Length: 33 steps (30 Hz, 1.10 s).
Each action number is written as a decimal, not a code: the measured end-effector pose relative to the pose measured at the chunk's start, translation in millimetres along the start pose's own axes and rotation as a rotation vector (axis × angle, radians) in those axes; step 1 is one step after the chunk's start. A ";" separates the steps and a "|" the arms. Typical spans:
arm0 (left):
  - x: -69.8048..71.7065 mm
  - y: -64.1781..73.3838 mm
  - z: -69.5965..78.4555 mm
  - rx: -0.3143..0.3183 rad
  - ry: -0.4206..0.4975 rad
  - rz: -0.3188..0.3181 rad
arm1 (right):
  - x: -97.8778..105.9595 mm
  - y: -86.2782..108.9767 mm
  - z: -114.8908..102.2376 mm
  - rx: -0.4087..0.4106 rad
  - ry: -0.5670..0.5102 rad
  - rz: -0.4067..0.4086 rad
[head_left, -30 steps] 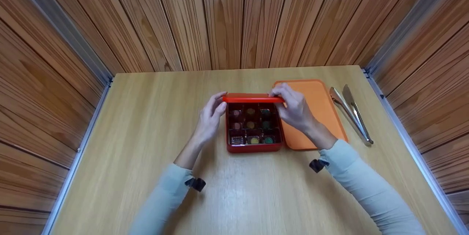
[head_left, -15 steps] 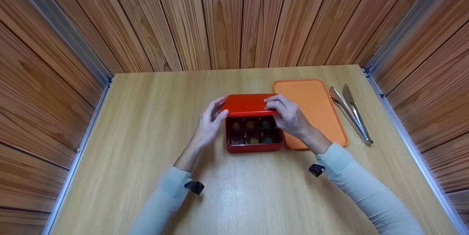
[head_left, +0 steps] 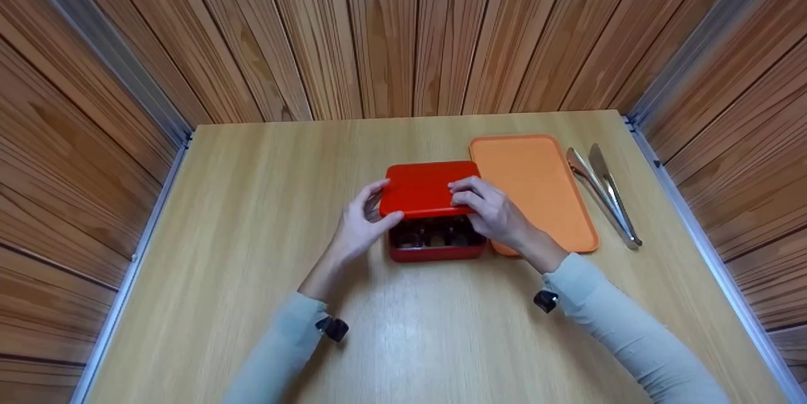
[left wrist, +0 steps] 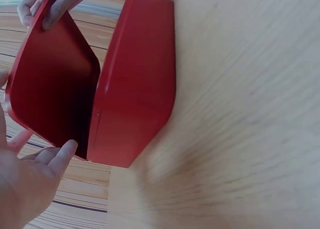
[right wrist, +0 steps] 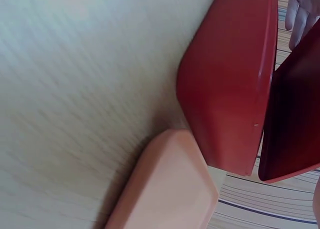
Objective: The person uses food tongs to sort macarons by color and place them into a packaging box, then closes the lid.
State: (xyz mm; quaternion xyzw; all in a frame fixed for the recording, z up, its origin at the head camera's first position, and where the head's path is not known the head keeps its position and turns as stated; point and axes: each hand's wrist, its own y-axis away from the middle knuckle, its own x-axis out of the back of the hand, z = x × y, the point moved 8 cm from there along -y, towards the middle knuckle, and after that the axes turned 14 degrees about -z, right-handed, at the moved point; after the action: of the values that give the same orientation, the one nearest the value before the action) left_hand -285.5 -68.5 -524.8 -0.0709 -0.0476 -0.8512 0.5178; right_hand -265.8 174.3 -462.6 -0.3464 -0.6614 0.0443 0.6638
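Note:
A red lid [head_left: 429, 188] slants over a matching red box [head_left: 435, 255] in the middle of the table, its near edge raised. Through the gap at the front, dark compartments [head_left: 410, 237] show; the rest of the inside is hidden under the lid. My left hand [head_left: 360, 225] holds the lid's left side, thumb at the near corner and fingers farther back. The right hand [head_left: 495, 212] grips its right near edge, fingertips on top. In the left wrist view, the right thumb lies under the lid's raised edge, and the lid's back edge meets the box rim.
An orange tray [head_left: 542, 190] lies flat against the box's right side. Metal tongs [head_left: 605, 196] rest to the right of the tray. Wood-panelled walls [head_left: 391, 32] close off the table's back and sides.
Both hands have brought the lid's near edge down toward me, so its top now shows and most of the compartments are covered. The box, tray and tongs have stayed put.

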 end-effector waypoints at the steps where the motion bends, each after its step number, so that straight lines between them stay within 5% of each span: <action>1: -0.3 0.3 -2.0 0.005 -0.003 -0.007 | -1.4 1.0 -0.5 0.004 0.001 -0.011; 16: -5.5 8.0 -16.2 0.094 -0.095 -0.047 | -13.6 17.6 -0.1 0.010 -0.062 -0.133; 33: -17.9 12.4 -22.5 0.111 -0.180 -0.090 | -28.6 41.2 10.3 -0.157 -0.068 -0.361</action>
State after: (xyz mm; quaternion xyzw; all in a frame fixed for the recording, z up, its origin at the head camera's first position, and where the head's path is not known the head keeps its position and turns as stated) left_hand -268.0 -62.0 -549.9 -0.1163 -0.1441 -0.8598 0.4759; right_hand -262.2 194.7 -509.4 -0.2710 -0.7362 -0.1154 0.6093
